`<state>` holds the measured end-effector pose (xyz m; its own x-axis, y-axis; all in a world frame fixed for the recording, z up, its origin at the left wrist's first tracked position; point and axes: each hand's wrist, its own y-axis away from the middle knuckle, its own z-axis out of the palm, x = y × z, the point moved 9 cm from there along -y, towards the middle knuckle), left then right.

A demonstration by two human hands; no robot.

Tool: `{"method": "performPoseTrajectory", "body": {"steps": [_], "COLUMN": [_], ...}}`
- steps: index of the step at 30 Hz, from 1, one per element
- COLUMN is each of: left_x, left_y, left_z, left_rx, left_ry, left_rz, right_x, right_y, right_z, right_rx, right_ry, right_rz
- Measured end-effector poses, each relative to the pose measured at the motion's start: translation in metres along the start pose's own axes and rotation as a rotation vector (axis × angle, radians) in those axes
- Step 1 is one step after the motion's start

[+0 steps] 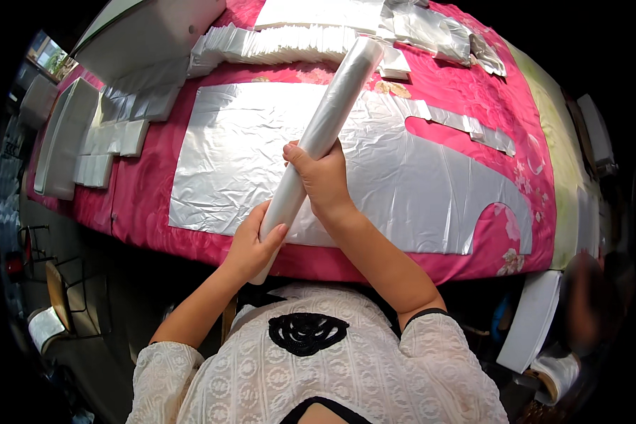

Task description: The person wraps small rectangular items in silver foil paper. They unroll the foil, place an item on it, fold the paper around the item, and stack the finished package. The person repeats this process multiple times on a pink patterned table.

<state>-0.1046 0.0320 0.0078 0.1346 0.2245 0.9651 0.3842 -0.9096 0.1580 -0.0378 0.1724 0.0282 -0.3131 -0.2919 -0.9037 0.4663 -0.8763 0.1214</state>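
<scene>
Left hand (251, 239) and right hand (326, 177) both gripped the plastic roll (337, 99); swinging its far end could've disturbed the white pleated row (275, 46).

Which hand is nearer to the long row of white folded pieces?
Right. The right hand grips the plastic roll around its middle, nearer the row of white folded pieces; the left hand holds the roll lower down, farther away.

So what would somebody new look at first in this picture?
Probably the long, shiny roll slanting across the middle, gripped by the left hand low down and the right hand higher up. Then the bright pink cloth, with a big silvery sheet spread on it.
</scene>
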Motion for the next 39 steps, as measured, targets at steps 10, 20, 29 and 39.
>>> {"method": "performPoseTrajectory", "body": {"steps": [10, 20, 29, 39], "left_x": [-0.056, -0.071, -0.073, -0.096], "left_y": [0.073, 0.1, 0.099, 0.138], "left_z": [0.018, 0.015, 0.016, -0.028], "left_rx": [-0.625, -0.708, -0.74, -0.868], "left_ry": [0.578, 0.709, 0.681, 0.471], "left_rz": [-0.7, -0.748, -0.72, -0.924], "right_x": [0.001, -0.013, 0.003, -0.105], "right_y": [-0.081, -0.073, -0.06, -0.128], "right_z": [-0.102, -0.106, -0.092, -0.25], "right_rx": [0.178, -0.232, -0.52, 0.163], "right_ry": [0.075, 0.609, 0.554, 0.881], "right_rz": [-0.025, 0.346, 0.416, -0.071]}}
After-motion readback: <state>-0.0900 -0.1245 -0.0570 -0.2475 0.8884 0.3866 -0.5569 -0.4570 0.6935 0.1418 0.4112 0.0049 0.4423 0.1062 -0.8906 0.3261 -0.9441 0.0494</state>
